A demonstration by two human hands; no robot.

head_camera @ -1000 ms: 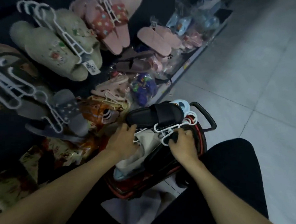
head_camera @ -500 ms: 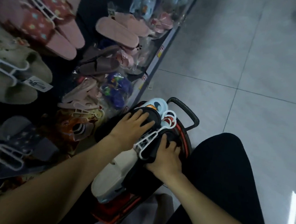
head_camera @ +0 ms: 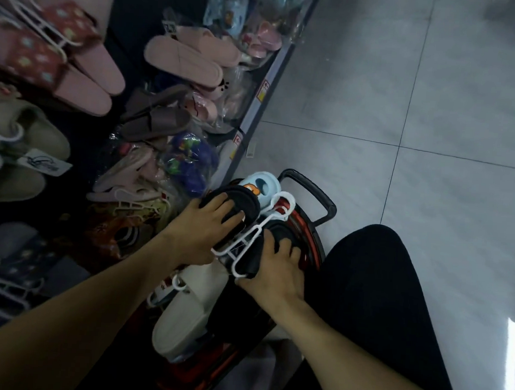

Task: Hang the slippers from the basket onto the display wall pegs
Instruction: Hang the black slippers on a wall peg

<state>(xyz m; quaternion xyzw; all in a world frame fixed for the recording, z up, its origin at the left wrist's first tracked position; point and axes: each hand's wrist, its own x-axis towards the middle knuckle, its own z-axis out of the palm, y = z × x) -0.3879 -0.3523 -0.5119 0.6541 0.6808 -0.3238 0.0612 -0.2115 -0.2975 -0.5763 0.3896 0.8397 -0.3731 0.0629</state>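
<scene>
A pair of black slippers [head_camera: 243, 204] on a white plastic hanger [head_camera: 257, 234] lies on top of the red basket [head_camera: 315, 243] at the centre. My left hand [head_camera: 209, 231] grips the left black slipper, fingers spread over its strap. My right hand [head_camera: 273, 268] holds the right black slipper, fingers curled over its top. Under them in the basket lie a cream slipper [head_camera: 188, 314] and a light blue slipper [head_camera: 261, 184]. Pink, beige and brown slippers [head_camera: 180, 57] hang on the dark display wall at the left.
The basket's black handle [head_camera: 313, 192] sticks up at its far side. Bagged slippers [head_camera: 189, 160] sit on the low shelf along the wall's foot. Grey tiled floor [head_camera: 420, 129] spreads to the right. My dark-trousered knee [head_camera: 374, 292] is beside the basket.
The view has swung down and right, shifting the wall display left. My left hand moved up onto the left black slipper's strap; my right hand settled over the other black slipper.
</scene>
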